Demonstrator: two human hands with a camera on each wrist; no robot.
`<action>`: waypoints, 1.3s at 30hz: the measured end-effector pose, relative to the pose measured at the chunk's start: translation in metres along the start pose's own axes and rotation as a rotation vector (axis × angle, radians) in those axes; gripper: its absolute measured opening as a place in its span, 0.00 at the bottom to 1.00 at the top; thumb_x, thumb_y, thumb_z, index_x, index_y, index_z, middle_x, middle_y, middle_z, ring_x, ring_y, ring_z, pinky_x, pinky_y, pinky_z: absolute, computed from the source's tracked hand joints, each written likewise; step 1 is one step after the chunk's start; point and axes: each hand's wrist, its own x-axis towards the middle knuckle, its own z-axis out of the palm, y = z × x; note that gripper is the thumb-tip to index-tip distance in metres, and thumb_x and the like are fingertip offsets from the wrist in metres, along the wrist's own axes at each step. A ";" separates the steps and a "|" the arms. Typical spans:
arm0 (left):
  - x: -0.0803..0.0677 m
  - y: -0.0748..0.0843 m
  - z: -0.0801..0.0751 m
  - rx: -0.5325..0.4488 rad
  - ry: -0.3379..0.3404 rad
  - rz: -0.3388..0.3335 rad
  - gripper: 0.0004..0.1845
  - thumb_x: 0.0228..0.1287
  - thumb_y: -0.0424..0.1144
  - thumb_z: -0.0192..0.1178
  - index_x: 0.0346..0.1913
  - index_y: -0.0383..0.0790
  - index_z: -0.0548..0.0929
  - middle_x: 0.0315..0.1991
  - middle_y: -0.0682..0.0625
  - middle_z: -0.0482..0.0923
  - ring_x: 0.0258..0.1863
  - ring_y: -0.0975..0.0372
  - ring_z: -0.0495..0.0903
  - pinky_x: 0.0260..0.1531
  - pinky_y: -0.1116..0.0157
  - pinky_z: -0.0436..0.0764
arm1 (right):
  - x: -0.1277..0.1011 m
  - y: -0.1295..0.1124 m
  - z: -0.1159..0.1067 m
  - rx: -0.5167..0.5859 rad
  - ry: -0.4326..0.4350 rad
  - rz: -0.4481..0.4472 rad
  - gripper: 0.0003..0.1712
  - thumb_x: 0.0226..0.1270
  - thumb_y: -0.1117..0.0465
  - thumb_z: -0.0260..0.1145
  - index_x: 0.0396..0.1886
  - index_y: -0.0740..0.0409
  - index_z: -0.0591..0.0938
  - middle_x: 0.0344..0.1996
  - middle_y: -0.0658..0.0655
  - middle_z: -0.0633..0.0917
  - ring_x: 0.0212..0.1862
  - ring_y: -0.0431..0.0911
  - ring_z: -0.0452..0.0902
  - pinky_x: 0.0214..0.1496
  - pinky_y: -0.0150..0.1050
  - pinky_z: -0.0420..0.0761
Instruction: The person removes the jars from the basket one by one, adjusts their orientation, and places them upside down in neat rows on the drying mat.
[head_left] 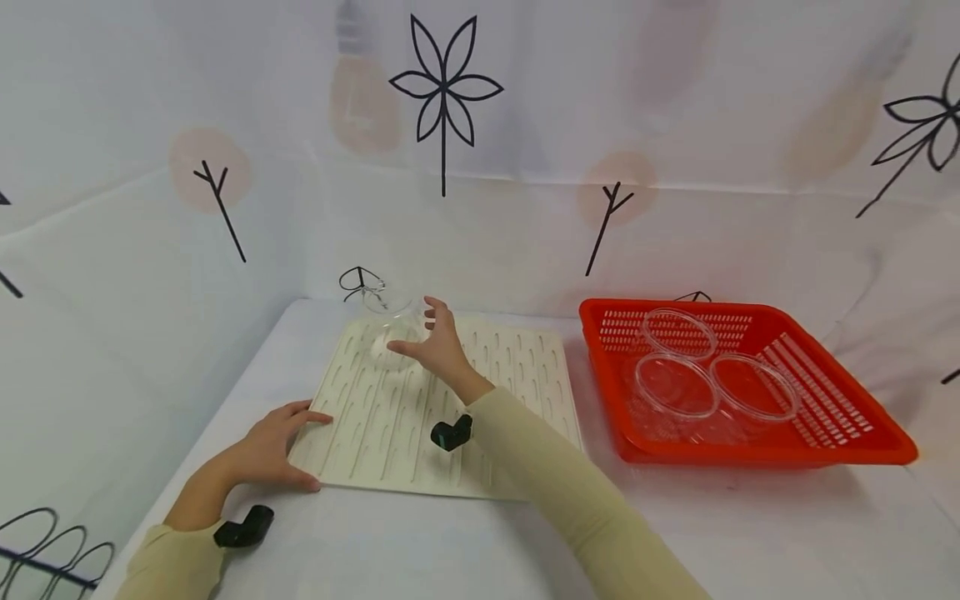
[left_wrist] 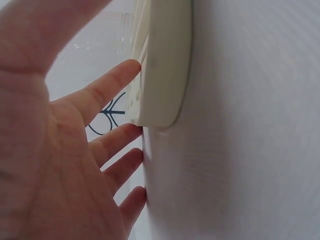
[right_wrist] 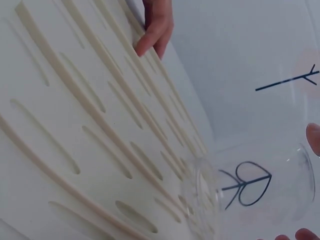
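Note:
A cream ridged drying mat [head_left: 360, 450] with rows of slots lies on the table. At its far left corner stands a clear plastic jar [head_left: 386, 329], also seen in the right wrist view as a see-through container [right_wrist: 240, 172]. My right hand [head_left: 442, 350] is beside this jar, thumb and fingers spread apart around it; contact cannot be made out clearly. With fingers fairly straight, my left hand [head_left: 266, 450] rests at the mat's near left edge. In the left wrist view its index fingertip touches the mat's rim [left_wrist: 165, 75].
A red perforated basket [head_left: 630, 454] sits at the right of the table, holding three clear round containers [head_left: 675, 387]. White patterned cloth [head_left: 517, 233] hangs behind and to the left. Each wrist carries a black camera mount [head_left: 452, 433].

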 end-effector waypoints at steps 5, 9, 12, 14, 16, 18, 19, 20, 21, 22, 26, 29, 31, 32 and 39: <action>0.000 0.000 0.001 0.004 0.003 -0.008 0.47 0.30 0.62 0.75 0.57 0.44 0.73 0.62 0.30 0.59 0.59 0.37 0.59 0.51 0.38 0.62 | -0.009 -0.007 -0.007 0.024 -0.005 -0.025 0.54 0.49 0.53 0.75 0.71 0.50 0.54 0.62 0.57 0.64 0.61 0.50 0.63 0.52 0.46 0.74; 0.001 0.001 0.001 0.003 0.002 -0.007 0.47 0.30 0.62 0.75 0.57 0.44 0.74 0.62 0.30 0.59 0.59 0.37 0.59 0.51 0.38 0.63 | -0.015 -0.014 -0.014 0.057 -0.017 -0.031 0.53 0.49 0.54 0.76 0.71 0.50 0.54 0.61 0.55 0.64 0.60 0.50 0.64 0.52 0.45 0.74; 0.000 0.002 -0.001 0.001 0.001 -0.002 0.47 0.30 0.61 0.75 0.57 0.43 0.74 0.62 0.29 0.59 0.59 0.37 0.59 0.51 0.38 0.63 | -0.020 -0.019 -0.019 0.079 -0.029 -0.047 0.53 0.49 0.55 0.76 0.71 0.49 0.54 0.61 0.55 0.64 0.60 0.50 0.64 0.53 0.44 0.74; 0.000 0.002 -0.002 -0.001 -0.003 -0.002 0.47 0.30 0.61 0.75 0.57 0.43 0.74 0.62 0.29 0.59 0.59 0.36 0.59 0.51 0.38 0.63 | -0.023 -0.023 -0.022 0.090 -0.035 -0.057 0.53 0.49 0.55 0.76 0.71 0.49 0.55 0.61 0.55 0.64 0.59 0.49 0.65 0.54 0.44 0.73; 0.000 0.003 -0.002 -0.003 -0.005 -0.001 0.47 0.29 0.61 0.75 0.58 0.42 0.74 0.61 0.28 0.59 0.59 0.36 0.59 0.51 0.38 0.62 | -0.026 -0.026 -0.025 0.094 -0.042 -0.070 0.53 0.49 0.55 0.76 0.71 0.48 0.54 0.61 0.55 0.64 0.58 0.49 0.66 0.53 0.43 0.73; 0.000 0.002 -0.001 -0.001 -0.005 0.000 0.48 0.29 0.61 0.75 0.58 0.42 0.74 0.61 0.28 0.59 0.59 0.35 0.59 0.51 0.37 0.62 | -0.029 -0.030 -0.028 0.102 -0.049 -0.082 0.53 0.49 0.55 0.76 0.71 0.48 0.55 0.61 0.55 0.65 0.58 0.49 0.66 0.53 0.43 0.73; 0.000 0.001 -0.001 -0.002 -0.005 -0.001 0.48 0.29 0.61 0.75 0.58 0.42 0.74 0.61 0.28 0.59 0.59 0.36 0.59 0.51 0.38 0.63 | -0.031 -0.032 -0.029 0.104 -0.053 -0.090 0.53 0.49 0.55 0.76 0.71 0.48 0.55 0.61 0.55 0.65 0.58 0.49 0.66 0.53 0.43 0.73; 0.000 0.001 0.000 -0.005 -0.002 0.005 0.47 0.29 0.61 0.75 0.58 0.42 0.74 0.61 0.28 0.60 0.58 0.35 0.60 0.51 0.37 0.63 | -0.033 -0.034 -0.031 0.108 -0.057 -0.099 0.53 0.49 0.55 0.76 0.71 0.49 0.55 0.61 0.55 0.65 0.58 0.49 0.66 0.54 0.44 0.73; 0.000 0.000 0.000 -0.002 0.000 0.007 0.47 0.29 0.61 0.75 0.57 0.42 0.74 0.61 0.29 0.60 0.58 0.36 0.60 0.51 0.38 0.63 | -0.035 -0.036 -0.032 0.110 -0.061 -0.106 0.52 0.49 0.56 0.75 0.71 0.49 0.55 0.61 0.55 0.65 0.58 0.49 0.66 0.54 0.44 0.73; 0.000 -0.001 0.001 -0.001 0.002 0.013 0.47 0.29 0.61 0.75 0.57 0.42 0.74 0.61 0.29 0.60 0.58 0.36 0.60 0.50 0.38 0.63 | -0.037 -0.037 -0.034 0.113 -0.065 -0.115 0.52 0.50 0.56 0.75 0.70 0.49 0.55 0.60 0.55 0.65 0.58 0.49 0.66 0.54 0.44 0.73; 0.000 -0.001 0.001 0.005 0.014 0.018 0.47 0.29 0.61 0.76 0.57 0.43 0.74 0.61 0.29 0.61 0.58 0.36 0.61 0.50 0.38 0.64 | -0.045 -0.045 -0.040 0.128 -0.084 -0.137 0.51 0.50 0.58 0.75 0.70 0.47 0.55 0.60 0.54 0.65 0.58 0.49 0.66 0.56 0.46 0.72; 0.000 0.000 0.001 0.012 0.010 0.015 0.46 0.29 0.61 0.76 0.56 0.43 0.74 0.61 0.29 0.61 0.58 0.36 0.61 0.50 0.37 0.64 | -0.050 -0.050 -0.046 0.139 -0.090 -0.148 0.51 0.50 0.58 0.75 0.70 0.46 0.55 0.60 0.53 0.65 0.58 0.49 0.66 0.56 0.47 0.72; 0.000 0.001 0.002 0.018 0.008 0.007 0.46 0.29 0.61 0.75 0.56 0.44 0.74 0.61 0.29 0.61 0.58 0.35 0.61 0.50 0.37 0.63 | -0.053 -0.053 -0.050 0.139 -0.091 -0.157 0.51 0.50 0.59 0.75 0.70 0.46 0.55 0.60 0.53 0.65 0.58 0.49 0.66 0.56 0.46 0.72; 0.000 0.001 0.001 0.019 0.005 0.009 0.46 0.29 0.61 0.75 0.56 0.43 0.74 0.61 0.28 0.61 0.58 0.35 0.61 0.50 0.37 0.64 | -0.055 -0.055 -0.052 0.138 -0.091 -0.160 0.51 0.50 0.59 0.75 0.70 0.45 0.55 0.60 0.53 0.65 0.58 0.49 0.67 0.56 0.45 0.72; 0.000 0.001 0.001 0.014 0.009 0.002 0.47 0.28 0.61 0.75 0.56 0.43 0.74 0.61 0.28 0.60 0.58 0.35 0.60 0.49 0.37 0.64 | -0.064 -0.057 -0.064 0.136 -0.091 -0.180 0.50 0.50 0.60 0.75 0.69 0.45 0.56 0.60 0.54 0.65 0.57 0.49 0.67 0.56 0.44 0.72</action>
